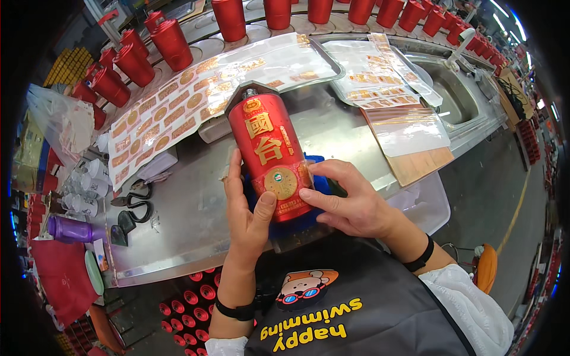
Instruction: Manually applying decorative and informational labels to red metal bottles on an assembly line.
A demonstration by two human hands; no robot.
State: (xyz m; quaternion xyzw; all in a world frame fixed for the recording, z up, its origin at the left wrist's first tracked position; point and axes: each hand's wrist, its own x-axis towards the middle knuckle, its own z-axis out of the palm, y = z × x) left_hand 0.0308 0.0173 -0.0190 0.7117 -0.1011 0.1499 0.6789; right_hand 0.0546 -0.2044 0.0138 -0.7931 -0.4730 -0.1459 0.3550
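A red bottle point(278, 148) with gold lettering and a round gold emblem leans back in front of me, its base on a blue pad point(320, 172). Its dark metal neck rests against a dark angular holder point(236, 95). My left hand point(246, 204) grips the bottle's left side, thumb on the front beside the emblem. On the right side, my right hand point(350, 199) presses thumb and index finger against the bottle. A clear film edge point(307, 169) stands out by the right index finger, and another bit shows by the left fingers.
Sheets of gold decals point(172, 113) lie across the metal table point(184, 196), with more sheets point(374, 71) at right. Black scissors point(138, 202) lie at left near a purple cup point(70, 228). Red bottles point(172, 44) line the conveyor behind. A sink point(454, 89) is far right.
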